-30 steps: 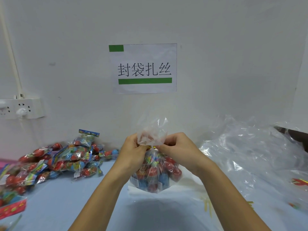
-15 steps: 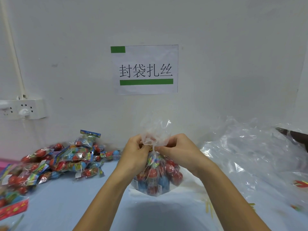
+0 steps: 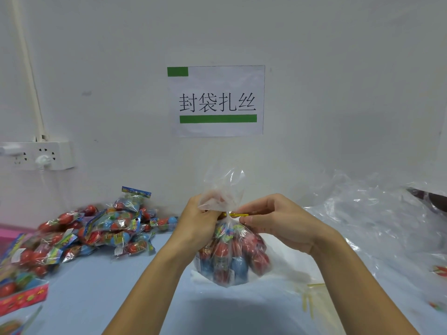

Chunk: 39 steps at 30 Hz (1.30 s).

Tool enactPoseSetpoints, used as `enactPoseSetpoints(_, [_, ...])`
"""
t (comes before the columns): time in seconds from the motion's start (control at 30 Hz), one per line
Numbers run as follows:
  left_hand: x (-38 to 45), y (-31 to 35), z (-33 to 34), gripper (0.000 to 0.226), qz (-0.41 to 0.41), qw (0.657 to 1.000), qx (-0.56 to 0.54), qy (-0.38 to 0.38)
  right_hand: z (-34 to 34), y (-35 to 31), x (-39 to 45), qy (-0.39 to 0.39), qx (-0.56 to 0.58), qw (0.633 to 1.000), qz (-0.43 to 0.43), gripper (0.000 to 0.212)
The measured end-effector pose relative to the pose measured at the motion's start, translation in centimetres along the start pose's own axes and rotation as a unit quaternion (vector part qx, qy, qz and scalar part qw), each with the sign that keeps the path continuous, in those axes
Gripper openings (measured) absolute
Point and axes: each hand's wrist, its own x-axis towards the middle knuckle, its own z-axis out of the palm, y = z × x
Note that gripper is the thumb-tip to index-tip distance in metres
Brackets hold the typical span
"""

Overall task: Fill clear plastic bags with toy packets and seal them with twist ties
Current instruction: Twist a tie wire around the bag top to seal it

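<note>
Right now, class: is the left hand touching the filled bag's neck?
Touching. The head view shows the left hand gripping the filled bag at its gathered neck.

Your view is evenly lit, soft and bright, no harsh source visible. A dim shadow pools on the surface (image 3: 217, 315) below your forearms. Specular glints scatter across the loose plastic sheeting (image 3: 377, 228) at right. The wall sign (image 3: 217, 101) reads sharp; lower-left corner smears into blur. The conduit (image 3: 29, 68) bows from wide-angle distortion.
</note>
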Motion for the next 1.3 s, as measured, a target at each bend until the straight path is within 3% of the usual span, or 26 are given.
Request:
enactPoseSetpoints(0.17, [-0.2, 0.2, 0.0, 0.035, -0.008, 0.999, -0.029, -0.026, -1.1, -0.2, -0.7, -0.058, 0.018, 0.998, 0.019, 0.027])
enactPoseSetpoints(0.5, [-0.1, 0.3, 0.0, 0.036, 0.003, 0.999, -0.021, -0.031, 0.6, -0.5, -0.2, 0.034, -0.034, 0.998, 0.033, 0.011])
enactPoseSetpoints(0.73, [-0.4, 1.1, 0.2, 0.031, -0.003, 0.999, -0.029, -0.032, 1.3, -0.6, -0.1, 0.057, -0.037, 0.997, 0.025, 0.018])
enactPoseSetpoints(0.9, [-0.3, 1.3, 0.2, 0.019, -0.04, 0.998, -0.038, -0.035, 1.5, -0.6, 0.0, 0.066, -0.04, 0.997, 0.029, 0.011])
enactPoseSetpoints(1.3, [-0.1, 1.1, 0.0, 0.029, -0.054, 0.995, -0.06, -0.05, 2.1, -0.9, -0.1, 0.093, -0.079, 0.993, -0.008, 0.013])
